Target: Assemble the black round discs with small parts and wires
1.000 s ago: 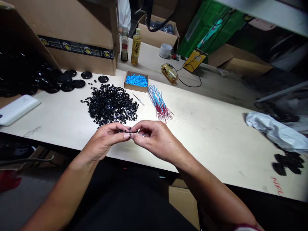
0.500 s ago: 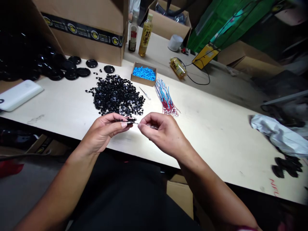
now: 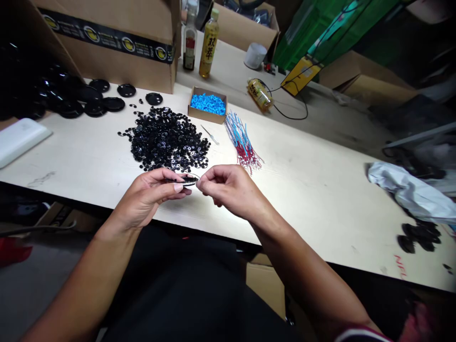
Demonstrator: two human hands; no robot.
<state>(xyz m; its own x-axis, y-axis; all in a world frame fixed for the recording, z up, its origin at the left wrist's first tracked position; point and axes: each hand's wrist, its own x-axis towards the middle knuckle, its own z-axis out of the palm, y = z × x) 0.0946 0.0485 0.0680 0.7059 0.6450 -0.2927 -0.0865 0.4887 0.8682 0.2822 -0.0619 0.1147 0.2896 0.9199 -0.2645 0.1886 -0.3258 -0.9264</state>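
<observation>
My left hand (image 3: 151, 194) grips a thin black disc (image 3: 188, 180) between thumb and fingers, tilted nearly edge-on. At the disc's right edge, the fingertips of my right hand (image 3: 228, 189) are pinched together; what they hold is too small to make out. Just beyond both hands lies a heap of small black parts (image 3: 167, 140). A bundle of red, white and blue wires (image 3: 242, 142) rests behind my right hand, and a thin pointed tool (image 3: 210, 135) lies between heap and wires.
Behind the heap stands a small box of blue pieces (image 3: 204, 115). Larger black discs (image 3: 114, 103) and a white power bank (image 3: 23, 140) are at the left. Two bottles (image 3: 208, 45) stand behind; white cloth (image 3: 409, 187) and black parts (image 3: 420, 236) lie right.
The view has shifted, so the table items appear slightly left and mostly higher. My right hand's fingertips have come closer to the disc, and more of the disc shows.
</observation>
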